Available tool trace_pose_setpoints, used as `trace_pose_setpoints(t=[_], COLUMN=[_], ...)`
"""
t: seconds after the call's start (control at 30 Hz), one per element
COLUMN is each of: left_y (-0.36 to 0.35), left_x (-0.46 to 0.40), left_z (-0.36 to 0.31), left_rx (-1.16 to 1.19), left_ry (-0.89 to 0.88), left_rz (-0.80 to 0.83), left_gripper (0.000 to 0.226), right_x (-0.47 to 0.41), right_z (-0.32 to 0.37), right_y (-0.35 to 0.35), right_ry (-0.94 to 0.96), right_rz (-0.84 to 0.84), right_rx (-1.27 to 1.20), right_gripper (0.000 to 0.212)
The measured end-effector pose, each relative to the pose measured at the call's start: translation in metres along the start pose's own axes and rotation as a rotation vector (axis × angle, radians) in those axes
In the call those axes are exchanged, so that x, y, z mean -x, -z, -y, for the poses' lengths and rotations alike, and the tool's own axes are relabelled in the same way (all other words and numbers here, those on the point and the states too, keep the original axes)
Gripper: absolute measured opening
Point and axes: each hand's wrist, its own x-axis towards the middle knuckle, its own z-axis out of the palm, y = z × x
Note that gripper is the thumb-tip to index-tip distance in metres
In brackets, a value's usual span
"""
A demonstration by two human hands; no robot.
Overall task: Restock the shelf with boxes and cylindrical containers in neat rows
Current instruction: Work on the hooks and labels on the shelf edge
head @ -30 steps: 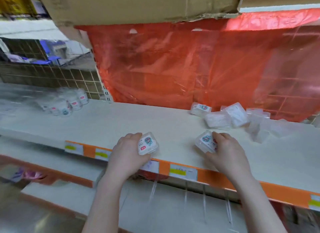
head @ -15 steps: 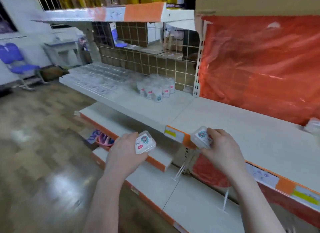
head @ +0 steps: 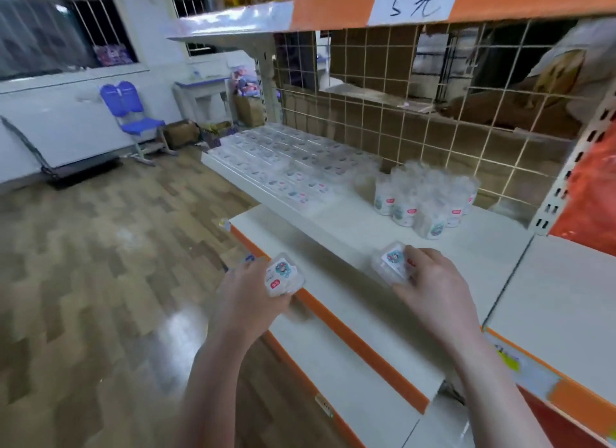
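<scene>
Rows of boxes (head: pixel 283 161) lay upper centre on the shelf (head: pixel 350 221); cylindrical containers (head: pixel 423 197) stood right of them.

A white paper sign (head: pixel 414 3) on the upper shelf's orange edge strip (head: pixel 328 12) reads "5元" in handwriting. Printing on the small box labels and price tags is too blurred to read.

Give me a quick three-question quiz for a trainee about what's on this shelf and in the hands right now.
1. True or false: each hand holds a small clear plastic box.
2. What stands near the wire mesh back: A) glass jars, B) clear cylindrical containers, C) cartons?
3. Which hand is over the shelf board?

Key:
1. True: left hand grips one small clear plastic box, right hand another.
2. B, clear cylindrical containers by the wire mesh back.
3. Right, over the white shelf board.
</scene>
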Motion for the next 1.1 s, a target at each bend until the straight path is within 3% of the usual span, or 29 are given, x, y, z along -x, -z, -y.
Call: trace_pose_setpoints(t=[0.4, 0.53, 0.73, 0.93, 1.1], left_y=[0.033, 0.038, 0.051, 0.059, 0.053], left_x=[-0.168, -0.22, -0.311, -0.372, -0.395], left_z=[0.069, 0.102, 0.149, 0.171, 0.176], left_rx=[-0.03, -0.043, -0.051, -0.048, -0.029], left_ry=[0.06, 0.016, -0.109, -0.217, -0.267], left_rz=[-0.037, 0.015, 0.102, 0.157, 0.193], left_gripper=[0.046, 0.051, 0.037, 0.07, 0.073], right_x=[-0.155, -0.195, -0.257, -0.297, -0.315], right_z=[0.1, 0.127, 0.168, 0.19, 0.19], right_y=[-0.086, -0.12, -0.169, -0.181, -0.19], right_ry=[0.016, -0.02, -0.139, -0.233, -0.25], right_rz=[0.046, 0.039, 0.048, 0.111, 0.162], right_rx=[0.025, 0.043, 0.128, 0.247, 0.288], right_gripper=[0.047, 0.048, 0.046, 0.055, 0.062])
